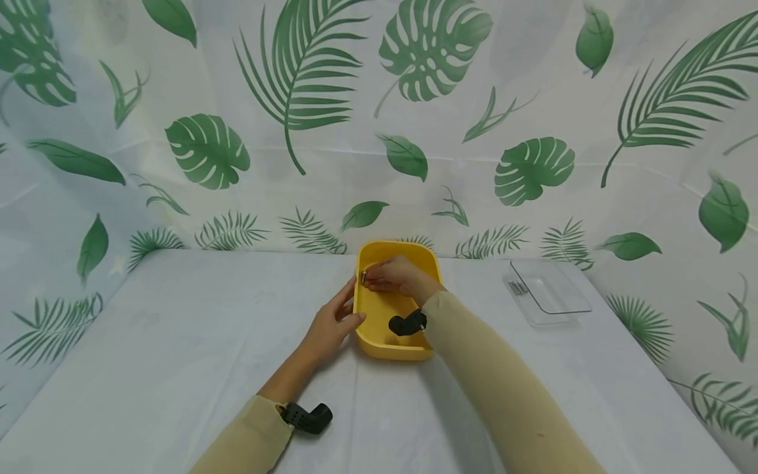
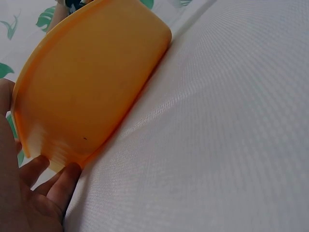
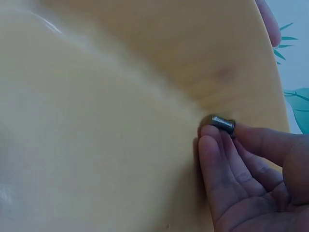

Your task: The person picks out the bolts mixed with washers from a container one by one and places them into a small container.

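A yellow plastic bin [image 1: 386, 353] stands on the white cloth in front of me. My left hand [image 1: 328, 329] holds its left wall, the thumb at the rim and the fingers against the outside, as the left wrist view also shows along the bin's outer wall [image 2: 91, 72]. Inside the bin, my right hand [image 1: 399, 276] pinches a small shiny metal cylinder [image 3: 222, 123] between thumb and fingertips. The cylinder is close to the bin's inner left wall, and a narrow groove shows near one end. The right hand and forearm hide part of the bin's floor.
To the right lies a clear plastic box [image 1: 553, 293] with several small metal pieces [image 1: 518, 287] at its left side. Behind the table hangs a leaf-patterned backdrop [image 1: 331, 131]. The white cloth [image 1: 177, 342] spreads around the bin.
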### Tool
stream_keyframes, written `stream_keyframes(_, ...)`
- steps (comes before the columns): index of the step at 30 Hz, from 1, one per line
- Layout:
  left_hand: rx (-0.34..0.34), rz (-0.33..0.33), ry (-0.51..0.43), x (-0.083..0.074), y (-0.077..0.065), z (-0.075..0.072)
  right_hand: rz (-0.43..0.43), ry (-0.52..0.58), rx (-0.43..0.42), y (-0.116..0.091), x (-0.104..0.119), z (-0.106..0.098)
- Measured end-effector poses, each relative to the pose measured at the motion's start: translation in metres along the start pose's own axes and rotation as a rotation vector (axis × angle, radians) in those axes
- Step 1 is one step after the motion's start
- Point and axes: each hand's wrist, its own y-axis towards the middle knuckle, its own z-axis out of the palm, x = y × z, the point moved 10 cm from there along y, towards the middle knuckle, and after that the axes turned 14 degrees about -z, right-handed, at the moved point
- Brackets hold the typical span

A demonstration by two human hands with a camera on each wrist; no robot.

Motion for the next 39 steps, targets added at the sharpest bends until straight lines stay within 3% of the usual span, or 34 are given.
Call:
stream_keyframes(20, 0.017, 0.006, 0.001, -0.003, 0.002, 0.013, -0.041, -0.148, -0.086, -0.012, 0.004, -0.014)
stream_keyframes(32, 0.008, -0.006, 0.0, -0.003, 0.0, 0.006, -0.087, -0.195, -0.055, -0.026, 0.027, -0.036)
stream_keyframes(39, -0.001, -0.019, 0.003, 0.001, -0.001, 0.001, -0.057, -0.247, 0.063, -0.042, 0.041, -0.046)
